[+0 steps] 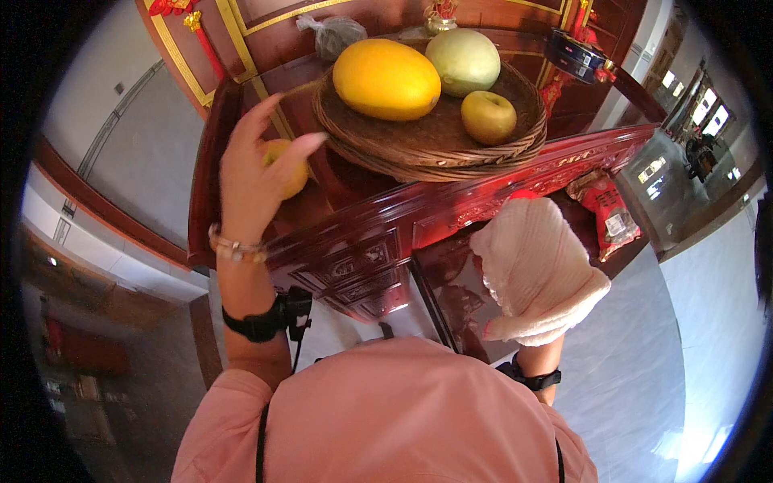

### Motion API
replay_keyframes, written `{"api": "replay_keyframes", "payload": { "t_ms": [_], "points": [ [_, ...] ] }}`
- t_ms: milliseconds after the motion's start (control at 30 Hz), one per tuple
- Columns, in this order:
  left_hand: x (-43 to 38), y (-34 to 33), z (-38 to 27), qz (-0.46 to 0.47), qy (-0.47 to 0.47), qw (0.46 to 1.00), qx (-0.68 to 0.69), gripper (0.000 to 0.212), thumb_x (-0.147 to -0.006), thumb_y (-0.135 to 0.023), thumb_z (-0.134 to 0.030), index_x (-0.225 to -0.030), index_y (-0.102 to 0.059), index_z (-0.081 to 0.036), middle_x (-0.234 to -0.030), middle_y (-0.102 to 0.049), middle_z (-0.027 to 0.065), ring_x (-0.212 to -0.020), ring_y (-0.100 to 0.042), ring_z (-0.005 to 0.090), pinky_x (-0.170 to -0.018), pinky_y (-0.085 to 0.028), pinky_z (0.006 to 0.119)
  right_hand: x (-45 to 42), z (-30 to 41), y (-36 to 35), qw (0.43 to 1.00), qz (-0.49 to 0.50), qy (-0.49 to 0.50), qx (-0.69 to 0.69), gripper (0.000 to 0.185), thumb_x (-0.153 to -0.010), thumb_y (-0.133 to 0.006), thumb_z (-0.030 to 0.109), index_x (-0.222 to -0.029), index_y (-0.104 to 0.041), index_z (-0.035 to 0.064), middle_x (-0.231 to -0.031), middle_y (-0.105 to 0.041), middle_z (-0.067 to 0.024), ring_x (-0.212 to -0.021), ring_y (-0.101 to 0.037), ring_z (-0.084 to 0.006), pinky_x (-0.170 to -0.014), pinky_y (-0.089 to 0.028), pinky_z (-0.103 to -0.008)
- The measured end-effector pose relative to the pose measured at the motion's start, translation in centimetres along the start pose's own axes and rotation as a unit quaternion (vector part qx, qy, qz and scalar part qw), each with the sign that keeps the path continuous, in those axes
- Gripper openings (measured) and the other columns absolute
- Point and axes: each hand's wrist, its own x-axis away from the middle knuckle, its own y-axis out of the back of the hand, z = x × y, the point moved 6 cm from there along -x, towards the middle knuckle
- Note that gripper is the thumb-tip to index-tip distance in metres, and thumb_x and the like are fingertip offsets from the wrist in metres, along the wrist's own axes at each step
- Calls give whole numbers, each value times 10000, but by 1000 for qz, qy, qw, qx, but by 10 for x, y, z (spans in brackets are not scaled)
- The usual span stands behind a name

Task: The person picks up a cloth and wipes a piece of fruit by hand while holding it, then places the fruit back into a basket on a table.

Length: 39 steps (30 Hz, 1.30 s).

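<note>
My left hand [256, 172] is held with thumb and fingers apart over a yellow round fruit [293, 175] on the left of the glossy dark-red wooden table [356, 211]; contact cannot be told. A pale cloth [534, 265] drapes over my right hand, whose fingers are hidden beneath it, in front of the table. Between and beyond the hands is a round woven wicker tray [398, 154]. In it lie a large yellow melon [386, 79], a pale green melon [464, 62] and a brownish-yellow apple or pear [488, 118].
Behind the tray are a tied clear plastic bag [332, 36] and a small pot [440, 24] with red sticks. A dark blue tin [572, 55] stands at the back right. Under the carved table edge, a red packet [609, 214] lies on a lower surface.
</note>
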Motion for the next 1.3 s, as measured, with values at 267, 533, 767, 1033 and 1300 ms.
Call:
{"api": "replay_keyframes", "payload": {
  "t_ms": [267, 533, 767, 1033, 1300],
  "points": [
    [-56, -154, -123, 317, -242, 917, 6, 619, -789, -608, -323, -1256, -355, -5, -1183, -468, 216, -1108, -457, 323, -934, -363, 356, 20, -30, 40, 997, -4, -32, -71, 595, -657, -608, 304, -1122, -430, -23, -1010, -508, -145, -929, -494, -260, -870, -380, -347],
    [-92, -257, -104, 526, -137, 821, -174, 596, -726, -615, -327, -1162, -401, 17, -1002, -562, 201, -901, -547, 293, -772, -430, 350, 34, -40, 75, 994, -23, -35, -97, 611, -639, -624, 300, -1119, -419, -18, -1007, -497, -136, -923, -485, -255, -867, -378, -344],
    [-92, -252, -98, 436, -100, 891, -76, 705, -638, -694, -336, -1209, -394, -52, -1024, -564, 168, -924, -551, 276, -796, -435, 319, 46, -40, 93, 993, -42, -28, -109, 626, -624, -638, 296, -1117, -410, -14, -1004, -488, -128, -917, -477, -250, -864, -376, -341],
    [-74, -127, -151, 157, -254, 945, 135, 849, -527, -793, -233, -1232, -335, -118, -1172, -477, 152, -1093, -475, 286, -931, -381, 351, 10, 34, 1, 982, 112, 122, -90, 732, -498, -721, 254, -1085, -356, 12, -994, -404, -73, -896, -408, -201, -854, -358, -310],
    [35, -82, -167, 159, -352, 897, 214, 703, -551, -773, -158, -1144, -414, -45, -1159, -484, 144, -1038, -478, 316, -923, -364, 385, -14, 80, -57, 950, -107, 117, 268, 384, -625, -635, 145, -934, -470, -13, -842, -530, -88, -738, -507, -181, -689, -426, -287]
  ]
}}
